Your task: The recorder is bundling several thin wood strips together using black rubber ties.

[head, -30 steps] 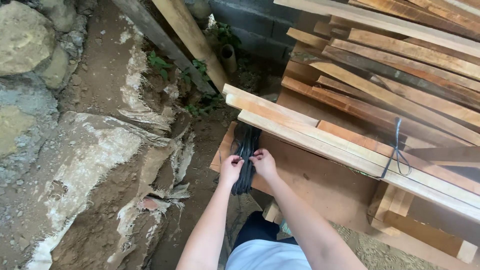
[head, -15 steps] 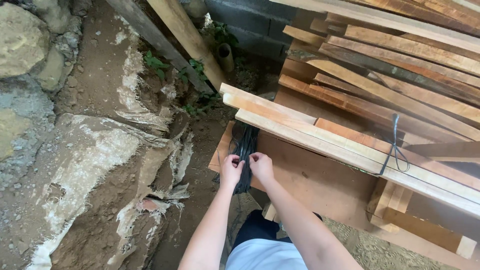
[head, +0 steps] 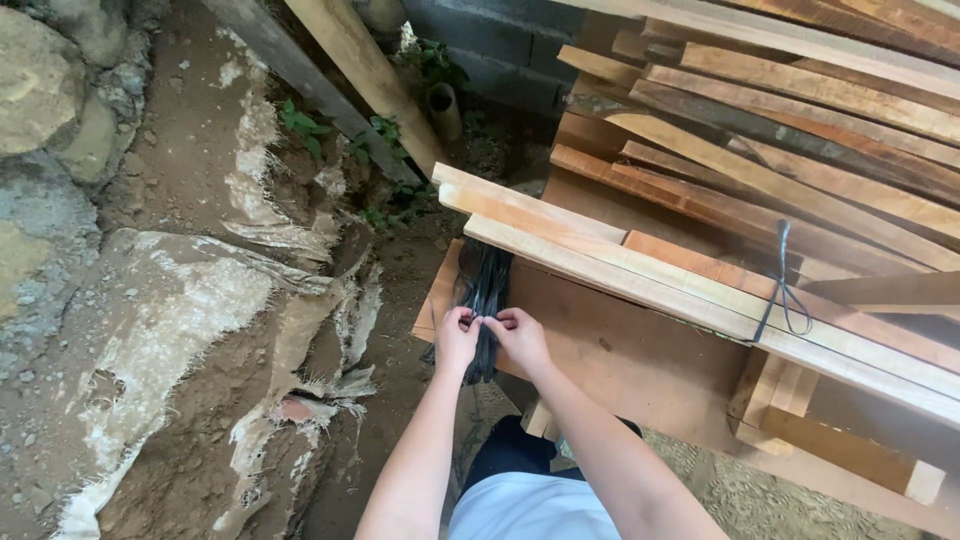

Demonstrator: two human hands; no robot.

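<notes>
On plywood board (head: 640,370) beside dirt bank (head: 180,300): both hands (head: 492,335) pinching black strap bundle (head: 487,290).

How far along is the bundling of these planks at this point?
Done: one black tie already wraps the light planks farther along. In hand: the left hand and right hand pinch strands from the black strap bundle hanging under the planks' near end. Left: that near end shows no tie yet.
</notes>
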